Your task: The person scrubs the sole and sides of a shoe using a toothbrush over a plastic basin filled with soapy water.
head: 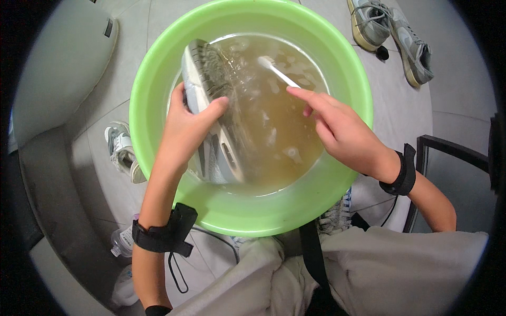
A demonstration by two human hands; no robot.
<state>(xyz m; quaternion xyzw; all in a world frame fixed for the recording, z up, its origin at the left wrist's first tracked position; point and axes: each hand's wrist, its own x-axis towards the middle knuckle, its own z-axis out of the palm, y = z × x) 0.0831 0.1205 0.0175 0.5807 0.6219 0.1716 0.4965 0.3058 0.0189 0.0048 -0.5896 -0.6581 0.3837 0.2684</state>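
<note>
My left hand (189, 122) grips a grey-and-white sneaker (193, 93), tilted on its side so its dark tread faces right. Part of the shoe lies under murky brown water (272, 134) in a round green plastic basin (348, 71). In my right hand (336, 122) is a white toothbrush (282, 75), its handle running back under the fingers. The bristle head is over the water, to the right of the sole and apart from it. Curled fingers hide the rest of the handle.
A pair of grey sneakers (407, 43) stands on the tiled floor at upper right, beside a small black cap (382, 53). Another sneaker (123, 150) lies left of the basin. Two plastic bottles (123, 240) are at lower left. A dark metal frame (454, 152) stands at right.
</note>
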